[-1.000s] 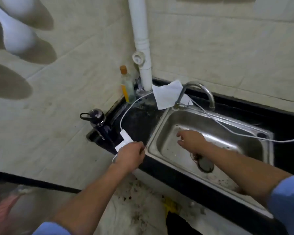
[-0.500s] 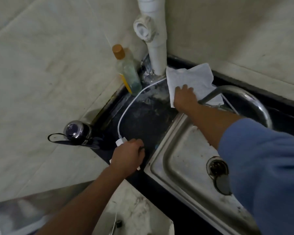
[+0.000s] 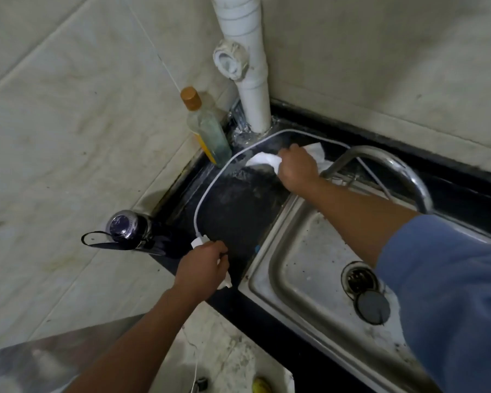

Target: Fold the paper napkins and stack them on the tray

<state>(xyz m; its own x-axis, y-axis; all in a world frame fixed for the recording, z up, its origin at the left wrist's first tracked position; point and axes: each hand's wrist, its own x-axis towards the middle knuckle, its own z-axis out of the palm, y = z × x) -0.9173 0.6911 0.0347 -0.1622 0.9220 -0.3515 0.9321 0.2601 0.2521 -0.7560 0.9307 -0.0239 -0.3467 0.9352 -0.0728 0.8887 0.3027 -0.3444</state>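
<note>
Head view: the right hand [image 3: 296, 167] has its fingers clenched on the paper napkin [image 3: 262, 159], which lies bunched on the dark table [image 3: 238, 211] near the white pipe [image 3: 253, 109]. The left hand [image 3: 203, 266] grips a white object at the table edge; its kind is unclear. Risk: the table looks wet there, so the napkin may soak and tear, and the white cable [image 3: 201, 199] beside it may snag. The sink [image 3: 295, 251] holds only a strainer [image 3: 359, 279] and plug [image 3: 373, 306]. No tray is identifiable.

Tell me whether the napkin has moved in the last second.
Yes: the right hand has bunched the napkin and drawn it nearer, away from the white pipe.
</note>
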